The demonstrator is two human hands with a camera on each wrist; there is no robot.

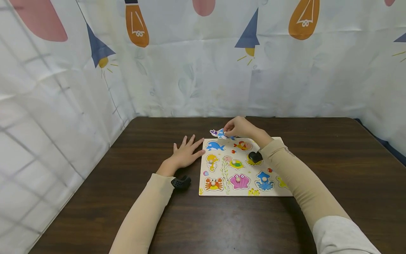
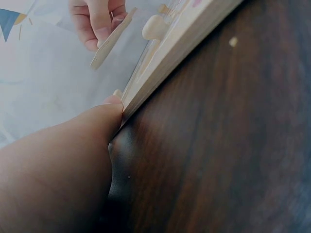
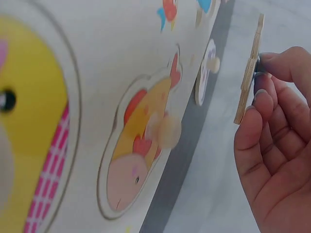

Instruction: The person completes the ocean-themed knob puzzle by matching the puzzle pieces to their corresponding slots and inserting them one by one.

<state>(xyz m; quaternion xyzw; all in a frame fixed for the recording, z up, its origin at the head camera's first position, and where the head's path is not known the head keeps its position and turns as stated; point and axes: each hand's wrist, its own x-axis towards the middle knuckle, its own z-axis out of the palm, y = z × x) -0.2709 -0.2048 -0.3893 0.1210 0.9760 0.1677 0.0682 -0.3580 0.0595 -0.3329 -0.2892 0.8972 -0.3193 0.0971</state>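
Right hand [image 1: 238, 127] pinches a blue fish-shaped piece [image 1: 219, 133], lifted just past the far edge of the puzzle board [image 1: 222, 190]. Left hand [image 1: 185, 153] flat, fingers spread, bracing the board's left edge on the table [image 1: 333, 158]. Piece is thin wood, printed face up. Next, probably: align outline over its cutout, lower flat.

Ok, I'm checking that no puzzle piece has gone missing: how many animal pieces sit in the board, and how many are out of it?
Seated in the puzzle board: 8 showing
Held by the right hand: 1, a blue piece
Total: 9, though the right arm hides part of the board.
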